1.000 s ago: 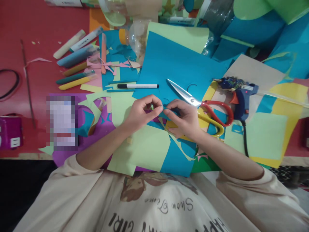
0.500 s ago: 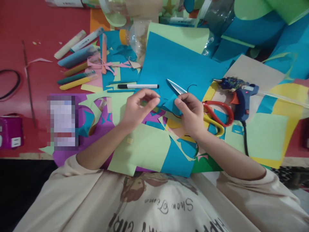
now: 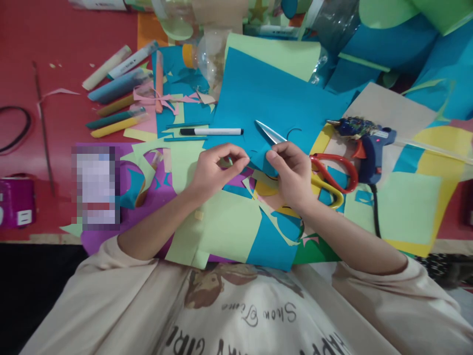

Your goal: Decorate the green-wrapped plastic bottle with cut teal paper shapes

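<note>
A small piece of blue paper (image 3: 260,161) is pinched between the thumb and fingers of my right hand (image 3: 293,172). My left hand (image 3: 219,170) is closed in a pinch, with thumb and forefinger meeting at the left corner of that piece. Beneath my right hand lie the scissors; their silver blades (image 3: 271,132) point up and left, and the red and yellow handles (image 3: 334,177) show on the right. A thin curled blue strip (image 3: 294,130) rests near the blades. Just beyond my left hand is a white marker with a black cap (image 3: 218,131).
A blue glue gun (image 3: 373,153) with a lit red light lies at the right, its black cord running toward me. Several markers (image 3: 116,93) lie at the left. Plastic bottles (image 3: 210,56) stand or lie at the back. Blue (image 3: 273,93) and green paper sheets (image 3: 218,224) and scraps cover the middle.
My left hand has moved slightly right and down, bringing its fingertips to the corner of the blue paper piece. My right hand stays nearly where it was, still holding the piece.
</note>
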A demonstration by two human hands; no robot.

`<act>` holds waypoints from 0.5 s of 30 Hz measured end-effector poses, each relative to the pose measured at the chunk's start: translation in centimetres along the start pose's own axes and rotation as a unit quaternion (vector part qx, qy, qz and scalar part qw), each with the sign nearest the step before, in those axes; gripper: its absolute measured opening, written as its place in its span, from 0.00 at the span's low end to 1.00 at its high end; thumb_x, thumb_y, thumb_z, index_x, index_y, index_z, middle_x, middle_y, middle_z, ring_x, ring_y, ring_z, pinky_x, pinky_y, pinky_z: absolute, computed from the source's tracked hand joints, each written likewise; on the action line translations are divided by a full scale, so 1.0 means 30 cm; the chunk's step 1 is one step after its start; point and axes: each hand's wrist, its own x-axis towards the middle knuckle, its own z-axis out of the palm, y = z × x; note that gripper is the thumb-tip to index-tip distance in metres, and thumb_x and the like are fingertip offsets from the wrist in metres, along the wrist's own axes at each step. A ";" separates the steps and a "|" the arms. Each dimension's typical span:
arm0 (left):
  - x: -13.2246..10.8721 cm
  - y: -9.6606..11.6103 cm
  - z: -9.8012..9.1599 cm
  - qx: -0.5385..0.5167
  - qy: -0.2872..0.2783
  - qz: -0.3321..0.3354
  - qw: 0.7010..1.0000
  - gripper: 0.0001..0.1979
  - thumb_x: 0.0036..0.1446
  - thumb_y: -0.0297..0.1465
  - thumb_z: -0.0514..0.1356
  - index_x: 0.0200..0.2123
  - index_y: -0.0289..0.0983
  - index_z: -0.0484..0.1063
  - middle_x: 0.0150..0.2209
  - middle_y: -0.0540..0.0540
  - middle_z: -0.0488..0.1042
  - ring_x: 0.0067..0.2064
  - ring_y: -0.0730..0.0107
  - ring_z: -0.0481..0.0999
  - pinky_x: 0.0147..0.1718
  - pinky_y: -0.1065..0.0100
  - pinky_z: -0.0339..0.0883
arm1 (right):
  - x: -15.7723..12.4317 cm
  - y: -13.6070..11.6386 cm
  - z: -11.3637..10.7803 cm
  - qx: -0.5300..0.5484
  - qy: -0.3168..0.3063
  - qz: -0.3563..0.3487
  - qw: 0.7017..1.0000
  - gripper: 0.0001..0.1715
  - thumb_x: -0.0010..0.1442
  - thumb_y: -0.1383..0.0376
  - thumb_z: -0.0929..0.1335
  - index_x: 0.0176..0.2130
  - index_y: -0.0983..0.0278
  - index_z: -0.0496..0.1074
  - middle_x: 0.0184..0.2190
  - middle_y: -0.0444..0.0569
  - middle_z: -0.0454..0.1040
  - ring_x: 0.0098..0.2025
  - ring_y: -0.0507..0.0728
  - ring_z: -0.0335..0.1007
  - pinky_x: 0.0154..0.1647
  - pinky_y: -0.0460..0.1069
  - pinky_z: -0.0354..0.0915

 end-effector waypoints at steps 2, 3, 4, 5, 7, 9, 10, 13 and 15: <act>0.006 -0.009 -0.004 -0.019 0.040 0.003 0.999 0.12 0.57 0.39 0.62 0.26 0.38 0.70 0.25 0.51 0.73 0.26 0.77 0.70 0.26 0.74 0.67 | -0.001 0.003 0.000 0.001 0.002 0.002 1.000 0.24 0.55 0.44 0.71 0.28 0.61 0.66 0.21 0.39 0.58 0.23 0.48 0.52 0.22 0.46 0.54; 0.010 -0.013 -0.007 -0.032 0.058 0.002 0.998 0.13 0.57 0.41 0.63 0.26 0.38 0.70 0.25 0.51 0.72 0.26 0.77 0.69 0.26 0.74 0.67 | -0.002 0.005 0.000 0.004 0.004 0.002 1.000 0.24 0.55 0.44 0.71 0.28 0.61 0.66 0.21 0.39 0.58 0.23 0.48 0.52 0.22 0.46 0.53; 0.014 -0.016 -0.010 -0.046 0.068 0.000 0.997 0.14 0.57 0.42 0.63 0.26 0.38 0.70 0.25 0.51 0.72 0.25 0.77 0.69 0.26 0.74 0.67 | -0.002 0.006 0.000 0.008 0.006 0.001 1.000 0.24 0.54 0.44 0.71 0.28 0.61 0.67 0.21 0.39 0.58 0.23 0.48 0.52 0.21 0.46 0.53; 0.017 -0.018 -0.012 -0.059 0.073 -0.001 0.996 0.15 0.56 0.42 0.63 0.26 0.38 0.70 0.25 0.51 0.71 0.25 0.77 0.69 0.26 0.74 0.67 | -0.002 0.007 0.000 0.012 0.008 -0.001 1.000 0.24 0.54 0.45 0.71 0.28 0.61 0.67 0.21 0.39 0.58 0.23 0.48 0.52 0.21 0.46 0.53; 0.019 -0.018 -0.015 -0.076 0.071 -0.004 0.995 0.15 0.56 0.43 0.63 0.26 0.38 0.70 0.24 0.51 0.71 0.25 0.78 0.69 0.25 0.74 0.67 | -0.002 0.006 0.000 0.013 0.011 -0.002 1.000 0.24 0.54 0.45 0.71 0.27 0.61 0.67 0.21 0.39 0.58 0.23 0.48 0.52 0.21 0.46 0.53; 0.016 -0.015 -0.016 -0.076 0.062 -0.011 0.995 0.17 0.58 0.44 0.61 0.24 0.38 0.69 0.23 0.51 0.71 0.23 0.78 0.68 0.23 0.74 0.66 | 0.000 0.004 -0.001 0.004 0.007 0.000 1.000 0.25 0.54 0.44 0.71 0.27 0.61 0.67 0.21 0.39 0.58 0.23 0.49 0.53 0.21 0.46 0.53; 0.013 -0.014 -0.016 -0.072 0.060 -0.014 0.995 0.18 0.59 0.45 0.60 0.24 0.38 0.69 0.22 0.51 0.70 0.22 0.78 0.68 0.22 0.74 0.65 | 0.001 0.003 -0.001 -0.001 0.004 0.002 1.000 0.25 0.54 0.43 0.71 0.27 0.61 0.66 0.21 0.39 0.58 0.23 0.49 0.53 0.21 0.46 0.53; 0.007 -0.012 -0.016 -0.046 0.060 -0.009 0.997 0.20 0.59 0.46 0.59 0.23 0.37 0.69 0.22 0.50 0.72 0.23 0.78 0.69 0.22 0.74 0.64 | 0.004 -0.002 -0.003 -0.008 -0.004 0.002 1.000 0.26 0.53 0.42 0.70 0.27 0.61 0.66 0.21 0.39 0.59 0.23 0.49 0.53 0.22 0.46 0.55; 0.005 -0.014 -0.014 -0.022 0.060 0.004 0.998 0.18 0.57 0.46 0.61 0.24 0.37 0.71 0.24 0.50 0.74 0.25 0.77 0.71 0.24 0.73 0.66 | 0.005 -0.004 -0.003 -0.007 -0.006 0.004 1.000 0.26 0.53 0.42 0.70 0.27 0.61 0.66 0.21 0.39 0.59 0.23 0.49 0.53 0.22 0.46 0.55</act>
